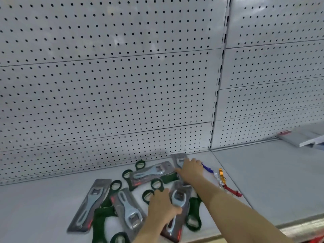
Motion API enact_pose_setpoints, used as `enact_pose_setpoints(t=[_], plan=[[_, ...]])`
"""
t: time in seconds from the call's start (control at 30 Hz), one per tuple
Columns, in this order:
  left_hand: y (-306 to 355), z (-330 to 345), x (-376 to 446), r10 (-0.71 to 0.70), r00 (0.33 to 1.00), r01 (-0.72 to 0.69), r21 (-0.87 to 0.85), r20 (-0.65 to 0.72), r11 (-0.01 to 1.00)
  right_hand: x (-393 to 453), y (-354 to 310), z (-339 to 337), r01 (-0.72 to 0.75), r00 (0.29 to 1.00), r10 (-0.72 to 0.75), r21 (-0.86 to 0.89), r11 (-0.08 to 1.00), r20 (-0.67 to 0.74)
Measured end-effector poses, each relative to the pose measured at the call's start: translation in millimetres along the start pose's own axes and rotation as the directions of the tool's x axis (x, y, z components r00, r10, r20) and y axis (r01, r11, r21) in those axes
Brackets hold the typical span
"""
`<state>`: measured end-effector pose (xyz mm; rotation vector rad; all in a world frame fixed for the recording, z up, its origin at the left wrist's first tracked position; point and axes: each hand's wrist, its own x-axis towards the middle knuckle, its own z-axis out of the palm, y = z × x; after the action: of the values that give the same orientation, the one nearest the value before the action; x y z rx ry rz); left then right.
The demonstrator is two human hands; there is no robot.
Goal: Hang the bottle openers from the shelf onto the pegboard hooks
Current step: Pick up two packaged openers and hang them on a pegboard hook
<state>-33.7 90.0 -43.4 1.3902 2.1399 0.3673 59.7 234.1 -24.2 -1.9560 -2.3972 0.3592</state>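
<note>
I see the left hand [162,206] curled on a packaged opener [177,206] on the shelf [43,204]; the right hand [190,170] grips another pack [178,159] by the pegboard [108,81].

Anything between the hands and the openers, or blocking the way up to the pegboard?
Nothing visible. The left hand and right hand already rest on carded bottle openers on the shelf. The pegboard above is bare; no hooks show.

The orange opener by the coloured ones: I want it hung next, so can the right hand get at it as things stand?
Probably yes. The orange opener lies uncovered on the shelf, just beside the right hand, though that hand is on a carded opener now.
</note>
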Motion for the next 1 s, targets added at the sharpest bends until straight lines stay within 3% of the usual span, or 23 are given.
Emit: enact_pose_setpoints(t=[0.1,0.3,0.47,0.6,0.67,0.8,1.0], plan=[[-7.0,-2.1,-2.9,0.026,0.998,-0.029,-0.051,-0.058,0.998,7.9,-7.7,11.6,-0.058,0.998,0.059,-0.032,0.998,0.023],[-18.8,-9.1,-19.1,-0.006,0.986,-0.016,-0.129,-0.166,0.992,15.6,-13.4,19.8,-0.196,0.979,0.191,0.065,0.978,0.067],[-25.9,-21.3,-40.8,-0.086,0.966,0.033,-0.213,-0.244,0.976,2.0,-12.9,4.2,-0.112,0.989,0.131,0.216,0.970,-0.075],[-27.5,-27.1,-59.2,-0.032,0.877,-0.160,-0.353,-0.480,0.922,-22.8,-15.9,-13.1,-0.023,0.984,0.083,0.346,0.938,-0.159],[-26.2,-36.5,-65.0,-0.021,0.828,-0.226,-0.368,-0.560,0.902,-39.1,-18.6,-20.0,0.025,0.978,0.078,0.482,0.876,-0.193],[-26.1,-65.7,-80.0,-0.057,0.744,-0.337,-0.447,-0.666,0.829,-75.3,-32.6,-31.6,0.155,0.958,0.086,0.748,0.645,-0.272],[-53.6,-119.2,-113.4,-0.076,0.643,-0.483,-0.480,-0.762,0.732,-148.4,-89.4,-52.0,0.396,0.881,0.076,0.814,0.425,-0.468]])
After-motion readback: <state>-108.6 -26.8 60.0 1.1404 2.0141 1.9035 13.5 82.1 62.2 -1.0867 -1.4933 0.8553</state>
